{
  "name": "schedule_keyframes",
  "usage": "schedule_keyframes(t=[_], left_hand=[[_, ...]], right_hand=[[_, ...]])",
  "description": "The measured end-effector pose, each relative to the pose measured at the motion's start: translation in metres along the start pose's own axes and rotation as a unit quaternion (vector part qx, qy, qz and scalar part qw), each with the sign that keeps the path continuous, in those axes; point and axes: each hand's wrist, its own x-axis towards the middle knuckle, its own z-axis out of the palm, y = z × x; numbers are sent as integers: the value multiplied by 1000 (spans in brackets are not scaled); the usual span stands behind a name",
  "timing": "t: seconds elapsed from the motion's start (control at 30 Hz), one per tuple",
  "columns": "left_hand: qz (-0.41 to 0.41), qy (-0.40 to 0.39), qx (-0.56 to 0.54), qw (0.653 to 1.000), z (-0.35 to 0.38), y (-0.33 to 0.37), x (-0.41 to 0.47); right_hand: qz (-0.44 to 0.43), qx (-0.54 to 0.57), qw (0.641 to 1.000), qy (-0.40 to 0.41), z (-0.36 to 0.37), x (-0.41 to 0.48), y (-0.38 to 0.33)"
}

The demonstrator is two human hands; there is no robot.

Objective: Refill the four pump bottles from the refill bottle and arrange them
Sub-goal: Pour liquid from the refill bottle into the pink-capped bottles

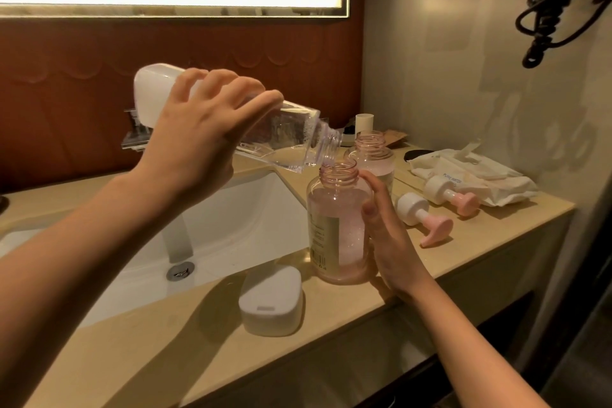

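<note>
Items, left to right.

1. Left hand (198,132): wrapped over the refill bottle (284,139) at mid-body. The bottle is tilted neck-down, its mouth touching or just above the neck of item 3. Clear, stiff-looking plastic with liquid pooled toward the neck. Probably light at this fill level and slick if wet, so the mid-body hold suits it.
2. Cap (271,300): white, lying loose on the worktop (149,341) in front of the sink (248,225).
3. Front bottle (334,232): pink-tinted, upright on the worktop, neck open, foamy fill well up the body. Likely rigid and bottom-heavy. Best held low on the side, clear of the neck.
4. Right hand (387,235): curled round the front bottle's right side, steadying it. The hands are apart, each on its own bottle.
5. Rear bottle (372,156): upright, neck open, just behind item 3.
6. Two pump heads (424,215) (450,194): lying on their sides. Small and light, best gripped by the white collar.
7. Wipes pack (470,172): soft, at the far right.

Only two of the four pump bottles are in view.
</note>
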Motion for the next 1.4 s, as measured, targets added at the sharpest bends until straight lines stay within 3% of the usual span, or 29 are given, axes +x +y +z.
schedule_keyframes(t=[1.4], left_hand=[[24,-37,28,999,-14,4,19]], right_hand=[[0,9,1000,-1,1,0,2]])
